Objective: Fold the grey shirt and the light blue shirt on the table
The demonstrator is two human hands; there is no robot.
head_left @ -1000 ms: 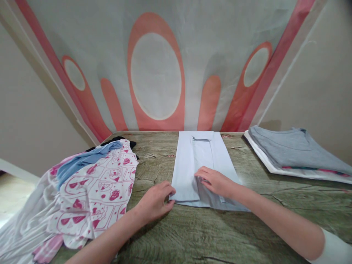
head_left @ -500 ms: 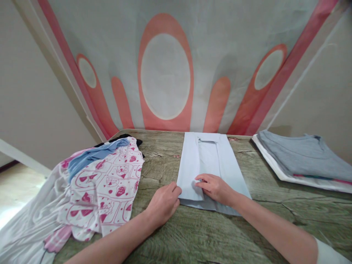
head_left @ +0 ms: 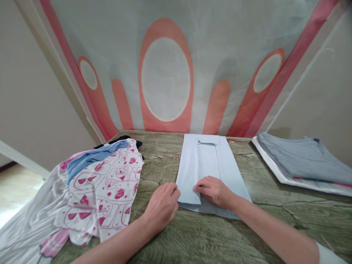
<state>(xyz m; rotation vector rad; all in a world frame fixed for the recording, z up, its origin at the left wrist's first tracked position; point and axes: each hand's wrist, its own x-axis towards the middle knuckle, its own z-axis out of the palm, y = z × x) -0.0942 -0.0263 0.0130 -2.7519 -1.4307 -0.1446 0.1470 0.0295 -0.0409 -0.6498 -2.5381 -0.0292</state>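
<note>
A pale blue shirt (head_left: 209,161) lies folded into a long strip on the wood-grain table (head_left: 192,234), running away from me. My left hand (head_left: 162,205) rests curled at the strip's near left corner, fingertips pinching its edge. My right hand (head_left: 216,191) lies on the near end of the strip, fingers bent and gripping a folded flap of the cloth. Both forearms reach in from the bottom of the view.
A heap of loose clothes (head_left: 93,183), white with pink print, blue and black, spills over the table's left edge. Folded grey and white garments (head_left: 299,161) are stacked at the right. A hanging cloth with orange ovals (head_left: 165,73) backs the table.
Both hands have shifted slightly toward me along the strip's near end, and the right hand's fingers have closed on the flap. The camera has tilted a little.
</note>
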